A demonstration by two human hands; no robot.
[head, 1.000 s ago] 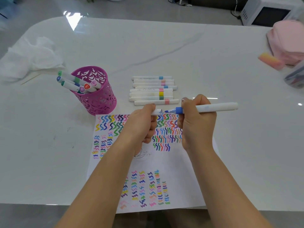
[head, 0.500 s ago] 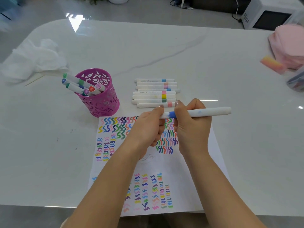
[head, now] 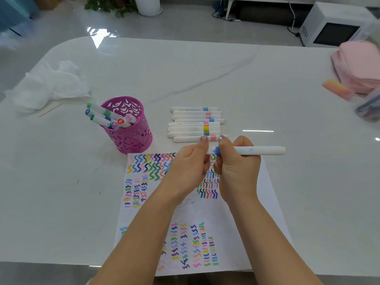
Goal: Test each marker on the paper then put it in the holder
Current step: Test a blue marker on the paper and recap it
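Observation:
My right hand [head: 236, 167] grips a white marker with a blue band [head: 259, 150], held level above the paper [head: 257, 194]. My left hand [head: 189, 169] pinches the marker's white cap [head: 210, 150], which sits pushed onto the tip end. The paper carries many coloured squiggles. Behind my hands, several white markers [head: 193, 124] lie in a row on the table. The magenta cut-out holder [head: 131, 134] stands to the left with several markers in it.
A crumpled white tissue [head: 51, 85] lies at the far left. At the right edge are a pink pouch [head: 362, 66], a pink-orange eraser [head: 337, 89] and a clear container [head: 368, 108]. A white microwave [head: 333, 25] sits on the floor beyond the white marble table [head: 205, 68].
The cap in my left hand and the blue tip were apart; both hands came together and the cap now covers the tip.

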